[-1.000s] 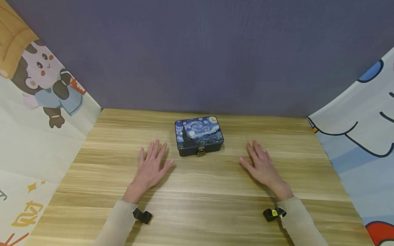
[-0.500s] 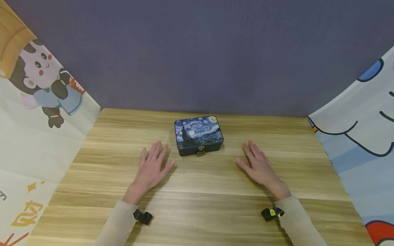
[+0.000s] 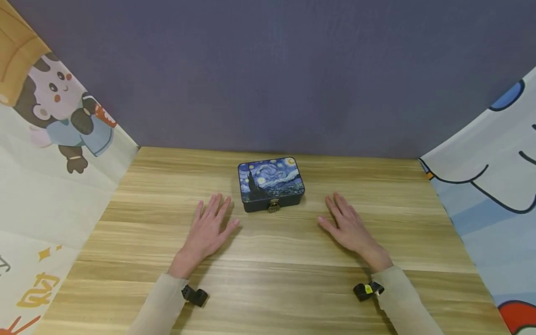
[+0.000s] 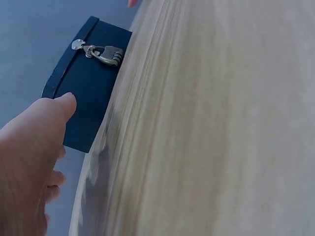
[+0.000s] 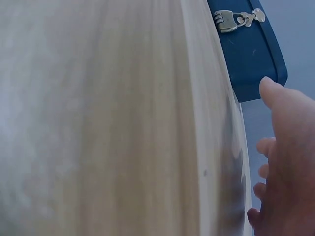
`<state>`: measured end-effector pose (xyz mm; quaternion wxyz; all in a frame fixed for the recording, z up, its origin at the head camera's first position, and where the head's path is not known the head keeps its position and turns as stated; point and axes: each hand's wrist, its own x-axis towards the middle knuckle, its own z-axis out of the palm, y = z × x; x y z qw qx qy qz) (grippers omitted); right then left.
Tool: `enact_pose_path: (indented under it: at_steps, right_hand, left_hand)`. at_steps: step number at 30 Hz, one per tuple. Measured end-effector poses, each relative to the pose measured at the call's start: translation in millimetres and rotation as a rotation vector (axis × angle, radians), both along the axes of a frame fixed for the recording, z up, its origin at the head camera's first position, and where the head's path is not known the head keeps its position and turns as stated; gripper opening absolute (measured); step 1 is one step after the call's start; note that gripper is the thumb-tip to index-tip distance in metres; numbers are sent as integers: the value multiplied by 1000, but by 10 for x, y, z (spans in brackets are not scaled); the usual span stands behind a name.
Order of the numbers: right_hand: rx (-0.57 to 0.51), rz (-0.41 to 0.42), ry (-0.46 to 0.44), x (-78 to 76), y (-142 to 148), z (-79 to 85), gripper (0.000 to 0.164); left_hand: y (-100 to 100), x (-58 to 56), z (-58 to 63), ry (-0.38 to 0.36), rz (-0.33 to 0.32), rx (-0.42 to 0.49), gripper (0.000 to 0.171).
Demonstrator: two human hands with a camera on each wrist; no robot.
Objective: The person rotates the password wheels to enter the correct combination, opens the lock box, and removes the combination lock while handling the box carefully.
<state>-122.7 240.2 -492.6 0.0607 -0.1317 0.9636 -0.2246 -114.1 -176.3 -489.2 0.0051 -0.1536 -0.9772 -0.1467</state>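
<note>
A dark blue tin box (image 3: 271, 179) with a swirling night-sky painting on its lid stands at the back middle of the table. Its lid is down. From the front clasp hangs a small bronze combination padlock (image 3: 274, 206), seen closer in both wrist views, its shackle through the clasp (image 4: 78, 44). To the box's left is my left hand (image 3: 205, 232), palm down, fingers straight and thumb spread. My right hand (image 3: 349, 230) lies likewise on the other side, farther off. Both are apart from the box and hold nothing; shadows fall beside them on the wood.
The wood-grain table (image 3: 268, 288) ends at a dark blue-grey backdrop (image 3: 268, 74) just behind the box. Cartoon-printed cloths flank it, a white one (image 3: 46, 186) on the left and a blue and white one (image 3: 494, 232) on the right. A black camera strap (image 3: 195, 295) sits at each wrist.
My right hand has moved left, nearer the box. The left hand has shifted slightly to the right. The box and padlock stay where they were.
</note>
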Motion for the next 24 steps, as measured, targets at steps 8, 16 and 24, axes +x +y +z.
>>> enact_pose_path:
  at_steps: [8,16,24]
  right_hand:
    - [-11,14,-16,8,-44,25,79]
    - [-21,30,-5,-1,-82,31,77]
    - [-60,38,42,2,-120,31,72]
  left_hand:
    - [47,-13,13,111,-25,5,70]
    - [74,-7,35,157,-23,44,62]
    - [97,1,29,175,-39,51,61]
